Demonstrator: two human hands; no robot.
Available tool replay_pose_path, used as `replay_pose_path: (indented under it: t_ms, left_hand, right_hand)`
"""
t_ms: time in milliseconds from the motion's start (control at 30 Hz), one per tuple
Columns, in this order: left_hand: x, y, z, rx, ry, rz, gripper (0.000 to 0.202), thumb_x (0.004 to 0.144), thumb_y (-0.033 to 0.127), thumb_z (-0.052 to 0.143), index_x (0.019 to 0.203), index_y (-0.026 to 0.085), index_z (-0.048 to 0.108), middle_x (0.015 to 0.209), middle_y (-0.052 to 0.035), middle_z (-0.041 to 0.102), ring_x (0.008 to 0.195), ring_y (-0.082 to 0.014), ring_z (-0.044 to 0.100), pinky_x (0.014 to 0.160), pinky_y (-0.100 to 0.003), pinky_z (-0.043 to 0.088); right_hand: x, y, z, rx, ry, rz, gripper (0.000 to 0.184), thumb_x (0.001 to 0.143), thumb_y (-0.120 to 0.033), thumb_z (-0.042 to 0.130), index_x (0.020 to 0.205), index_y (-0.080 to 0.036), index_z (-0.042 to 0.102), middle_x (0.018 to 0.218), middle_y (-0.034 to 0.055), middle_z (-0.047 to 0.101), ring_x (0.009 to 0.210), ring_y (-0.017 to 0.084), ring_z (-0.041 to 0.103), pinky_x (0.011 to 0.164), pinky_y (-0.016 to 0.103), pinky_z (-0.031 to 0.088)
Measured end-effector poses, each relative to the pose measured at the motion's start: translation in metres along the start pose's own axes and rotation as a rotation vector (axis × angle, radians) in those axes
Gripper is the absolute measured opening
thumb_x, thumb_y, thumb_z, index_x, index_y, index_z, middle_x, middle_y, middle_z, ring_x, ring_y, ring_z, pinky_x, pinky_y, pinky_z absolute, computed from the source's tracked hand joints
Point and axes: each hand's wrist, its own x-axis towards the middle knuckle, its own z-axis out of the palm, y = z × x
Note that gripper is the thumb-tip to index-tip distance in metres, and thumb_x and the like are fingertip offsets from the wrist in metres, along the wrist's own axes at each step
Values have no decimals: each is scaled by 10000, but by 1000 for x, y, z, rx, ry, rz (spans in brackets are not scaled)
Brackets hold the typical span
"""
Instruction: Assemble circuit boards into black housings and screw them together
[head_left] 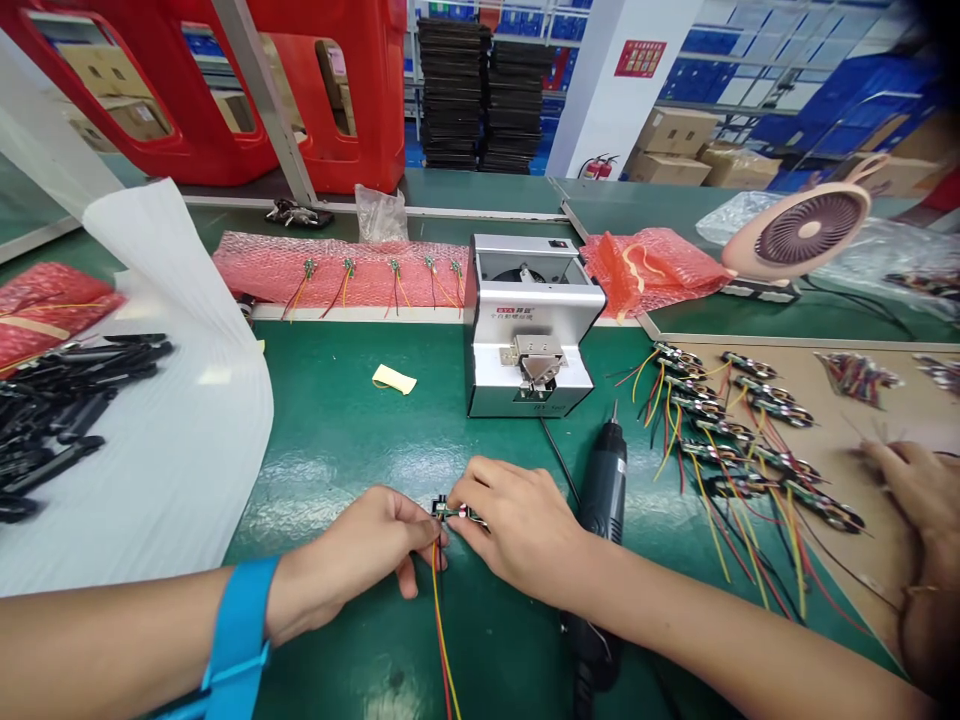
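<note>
Both my hands meet over the green mat, holding a small circuit board with red, yellow and black wires hanging down toward me. My left hand pinches the board's left end near where the wires join. From the right, my right hand grips the other end, and its fingers hide part of the board. A blue band circles my left wrist. Close beyond my right wrist lies an electric screwdriver, its bit pointing away from me.
A silver screw feeder stands ahead. Several wired boards lie at right, beside another person's hand. Black plastic parts rest on white foam at left. Small boards line pink bubble wrap. A pink fan stands back right.
</note>
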Motion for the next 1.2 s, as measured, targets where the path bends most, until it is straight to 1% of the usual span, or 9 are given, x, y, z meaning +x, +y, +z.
replay_pose_path:
  t_ms: [233, 400, 500, 600, 700, 733, 833, 1000, 1200]
  left_hand:
    - [1, 1, 1, -14, -20, -28, 226, 698, 301, 476, 639, 122, 600, 678, -42, 681, 413, -76, 506, 454, -216, 222]
    - [6, -3, -1, 36, -80, 32, 232, 738, 297, 445, 637, 140, 582, 678, -31, 684, 418, -92, 538, 467, -210, 302]
    - [6, -2, -6, 212, -110, 95, 288, 786, 328, 422, 598, 157, 557, 656, -18, 676, 408, -102, 528, 494, -224, 361]
    - [4, 0, -13, 577, 19, 194, 316, 809, 362, 452, 555, 187, 518, 548, 15, 611, 424, -125, 484, 452, -234, 309]
    - [4, -1, -19, 780, 226, 386, 157, 792, 321, 536, 678, 213, 535, 604, 36, 579, 536, -145, 495, 469, -235, 292]
    - [5, -2, -20, 768, 259, 456, 63, 784, 289, 557, 777, 226, 547, 687, 40, 593, 583, -143, 506, 497, -231, 320]
    - [10, -6, -22, 699, 253, 623, 200, 782, 205, 573, 971, 266, 553, 854, 37, 583, 698, -134, 518, 613, -227, 389]
    - [15, -9, -24, 632, 176, 664, 120, 815, 204, 575, 891, 280, 627, 789, 43, 565, 688, -121, 513, 611, -220, 387]
    - [15, -15, -19, 606, 256, 710, 79, 814, 217, 571, 862, 240, 630, 764, 20, 556, 693, -139, 526, 613, -244, 407]
  right_hand:
    - [1, -3, 0, -10, 12, 4, 50, 866, -249, 538, 847, -206, 556, 852, 12, 559, 782, 161, 539, 506, 265, 143]
    - [0, -3, 0, 7, 22, 6, 44, 869, -231, 539, 846, -200, 561, 863, 19, 564, 783, 155, 532, 509, 263, 154]
    - [-1, -2, 0, 28, 13, 7, 44, 874, -237, 539, 855, -206, 564, 882, 14, 569, 792, 154, 531, 519, 264, 171]
    - [-1, -1, 1, 41, 22, 8, 46, 878, -246, 539, 862, -211, 564, 886, 10, 567, 786, 149, 525, 525, 265, 181]
    - [0, 0, 3, 46, 32, 9, 42, 874, -249, 545, 874, -212, 564, 885, 13, 559, 779, 147, 517, 537, 262, 199]
    - [0, 0, 3, 44, 33, 10, 44, 871, -251, 548, 882, -212, 566, 883, 14, 556, 775, 147, 514, 540, 260, 203]
    - [-1, 1, 3, 46, 33, 14, 53, 865, -247, 558, 905, -216, 575, 876, 16, 551, 767, 146, 511, 543, 258, 207]
    - [-1, 0, 4, 90, 57, 32, 56, 857, -226, 562, 906, -218, 587, 865, 16, 558, 767, 142, 514, 552, 253, 229]
    - [-1, 0, 9, 100, 126, 28, 40, 844, -233, 574, 868, -214, 599, 859, 13, 568, 762, 140, 522, 570, 254, 263]
